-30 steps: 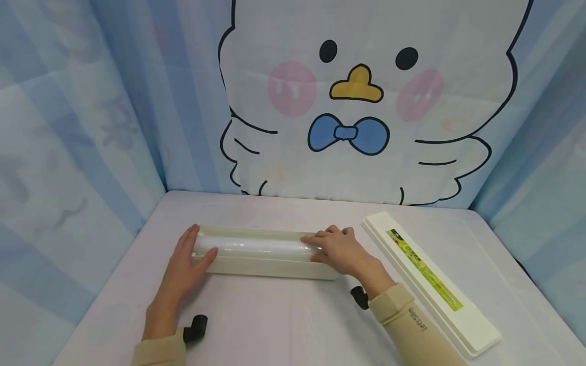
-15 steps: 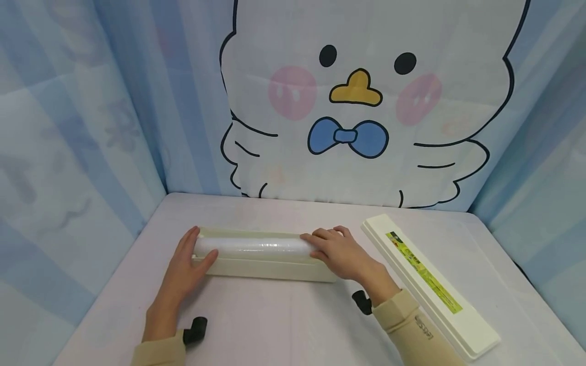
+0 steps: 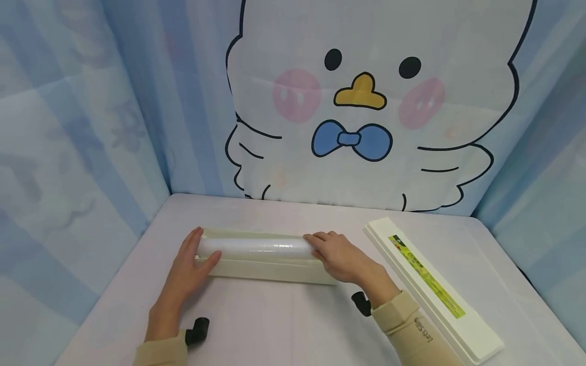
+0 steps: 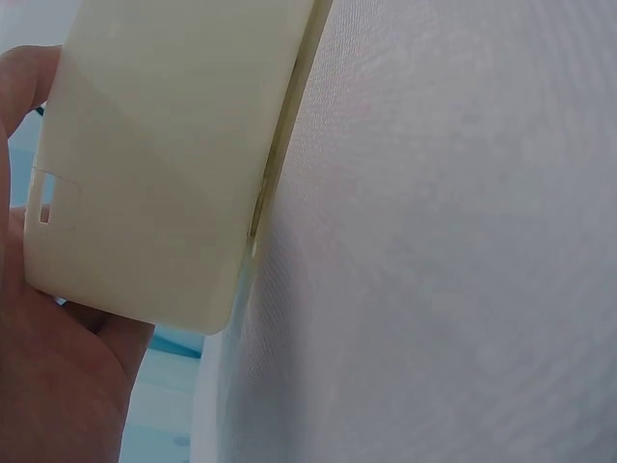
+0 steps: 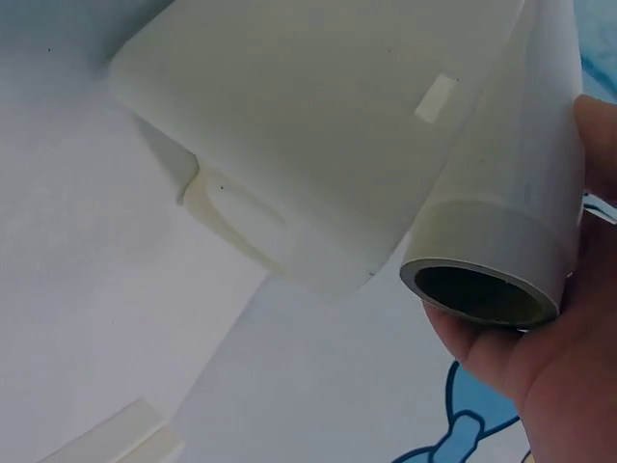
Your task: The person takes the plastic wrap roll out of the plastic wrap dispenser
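Note:
A roll of cling film [image 3: 256,248] lies along a long cream dispenser box [image 3: 274,272], its right end raised above the rim. My right hand [image 3: 341,257] grips that end; in the right wrist view the roll's hollow core [image 5: 482,292] shows beside the box end, thumb and fingers on either side of the roll. My left hand [image 3: 185,274] holds the box's left end, thumb over the near rim and fingers at the far side. In the left wrist view, the hand [image 4: 58,376] is around the end of the box [image 4: 164,145].
The long white lid [image 3: 428,279] with a yellow-green label lies slanted on the white table [image 3: 293,325] at the right, beside the right forearm. A curtain [image 3: 293,168] with a cartoon bird hangs behind the table. Black wrist cameras [image 3: 198,330] sit by both cuffs.
The fingers of my right hand have closed round the roll's right end, and that end has risen out of the box. My left hand keeps its hold. The head view has shifted slightly.

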A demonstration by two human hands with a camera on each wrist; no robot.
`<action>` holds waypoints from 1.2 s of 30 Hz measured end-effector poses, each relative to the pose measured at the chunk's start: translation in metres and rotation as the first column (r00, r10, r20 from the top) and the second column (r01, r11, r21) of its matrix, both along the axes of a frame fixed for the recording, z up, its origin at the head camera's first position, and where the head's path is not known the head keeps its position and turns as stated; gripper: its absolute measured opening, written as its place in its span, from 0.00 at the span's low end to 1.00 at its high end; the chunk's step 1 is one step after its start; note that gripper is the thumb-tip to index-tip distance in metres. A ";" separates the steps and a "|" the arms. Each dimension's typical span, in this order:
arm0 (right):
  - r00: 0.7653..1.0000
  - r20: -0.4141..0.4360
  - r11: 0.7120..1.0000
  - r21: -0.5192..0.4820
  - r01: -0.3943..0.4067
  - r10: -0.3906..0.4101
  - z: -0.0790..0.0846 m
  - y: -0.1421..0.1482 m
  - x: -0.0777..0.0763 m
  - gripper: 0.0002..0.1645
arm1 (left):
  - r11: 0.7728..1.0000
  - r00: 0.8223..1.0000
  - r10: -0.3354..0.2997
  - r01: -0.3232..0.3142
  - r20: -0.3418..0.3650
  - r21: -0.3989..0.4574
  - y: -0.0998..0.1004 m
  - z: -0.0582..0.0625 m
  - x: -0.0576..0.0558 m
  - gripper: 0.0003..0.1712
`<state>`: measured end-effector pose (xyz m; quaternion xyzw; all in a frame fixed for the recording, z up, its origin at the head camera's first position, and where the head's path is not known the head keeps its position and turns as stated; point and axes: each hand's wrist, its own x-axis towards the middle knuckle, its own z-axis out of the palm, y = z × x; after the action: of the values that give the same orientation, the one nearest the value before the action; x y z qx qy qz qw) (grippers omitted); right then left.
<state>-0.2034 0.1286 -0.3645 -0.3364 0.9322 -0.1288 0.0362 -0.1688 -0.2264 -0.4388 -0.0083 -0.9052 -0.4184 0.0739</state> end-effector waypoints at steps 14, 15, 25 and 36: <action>0.988 -0.150 0.998 0.040 0.054 -0.047 -0.006 -0.009 0.000 0.36 | 1.000 1.000 -0.001 0.001 -0.004 0.003 0.000 0.001 0.000 0.47; 0.987 -0.158 0.998 0.046 0.048 -0.041 -0.006 -0.009 0.000 0.36 | 1.000 1.000 -0.001 0.001 -0.002 0.006 0.000 0.002 0.000 0.47; 0.970 -0.240 0.992 0.128 -0.021 0.051 -0.003 -0.010 -0.001 0.35 | 1.000 1.000 -0.004 0.004 0.010 0.009 0.000 0.002 0.000 0.48; 0.957 -0.276 0.993 0.102 -0.059 0.086 -0.006 -0.011 -0.001 0.35 | 1.000 1.000 -0.010 0.010 -0.010 0.010 -0.002 0.001 0.000 0.48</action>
<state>-0.2042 0.1178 -0.3707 -0.3831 0.9199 -0.0352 -0.0756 -0.1692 -0.2280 -0.4378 -0.0147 -0.9026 -0.4234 0.0764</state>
